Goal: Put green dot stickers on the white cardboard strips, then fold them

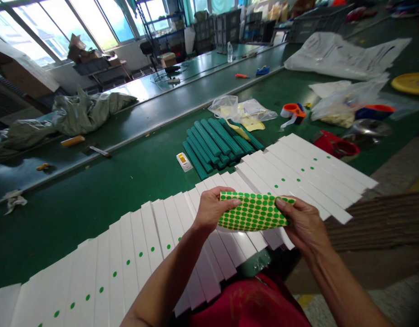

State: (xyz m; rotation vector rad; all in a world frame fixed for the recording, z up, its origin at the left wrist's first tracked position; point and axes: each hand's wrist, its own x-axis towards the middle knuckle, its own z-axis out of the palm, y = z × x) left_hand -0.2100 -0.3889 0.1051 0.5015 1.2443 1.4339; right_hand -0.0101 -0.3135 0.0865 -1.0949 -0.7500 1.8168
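Between my two hands is a yellow sheet of round green stickers (pixel 252 211), held stretched out sideways. My left hand (pixel 214 206) pinches its left end with the thumb on top. At the other end, my right hand (pixel 303 220) grips the sheet with the thumb pressed on the dots. Beneath it, long white strips (pixel 127 245) lie side by side in an overlapping row along the table edge. Many strips bear one green dot. Under and near my hands, some strips show no dot, though the sheet and arms hide parts of them.
Dark green ribbed sticks (pixel 212 143) are piled behind the strips, beside a small white-and-yellow item (pixel 184 162). Orange tape dispenser (pixel 293 112), red tape dispenser (pixel 337 145) and plastic bags (pixel 342 56) lie to the right. A water bottle (pixel 230 52) stands farther back.
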